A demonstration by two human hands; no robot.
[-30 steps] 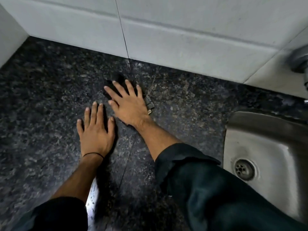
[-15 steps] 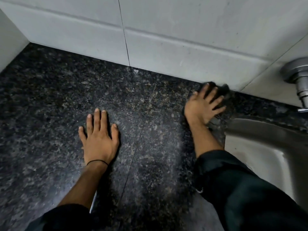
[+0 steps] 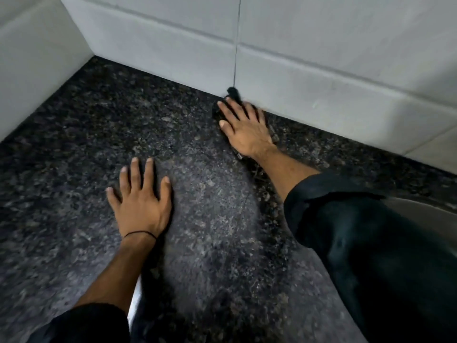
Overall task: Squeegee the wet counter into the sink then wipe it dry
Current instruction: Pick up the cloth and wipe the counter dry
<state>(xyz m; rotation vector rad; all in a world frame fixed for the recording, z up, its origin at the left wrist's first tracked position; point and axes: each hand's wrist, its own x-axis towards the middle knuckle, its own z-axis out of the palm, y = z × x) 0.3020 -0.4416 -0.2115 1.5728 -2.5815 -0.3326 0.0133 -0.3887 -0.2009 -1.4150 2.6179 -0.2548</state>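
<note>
Right hand [image 3: 246,131] presses a dark cloth [image 3: 232,93] flat-palmed against the wall [image 3: 309,78]; left hand [image 3: 141,201] braces, fingers spread, on the counter [image 3: 74,149]; overlapping strokes dry best.

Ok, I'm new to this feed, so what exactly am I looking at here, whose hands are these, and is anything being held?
There is no machine here: a person works with bare hands, and the single picture comes from a camera worn on their head, looking forward and down. The dark speckled surface is a stone counter, meeting a pale tiled wall at the back. The left hand, with a thin black band at the wrist, lies flat and spread on the counter, holding nothing. The right hand presses down a dark cloth near the foot of the wall; only its edges peek out. At the right edge, past the dark sleeve, a sliver of the metal sink shows.
</note>
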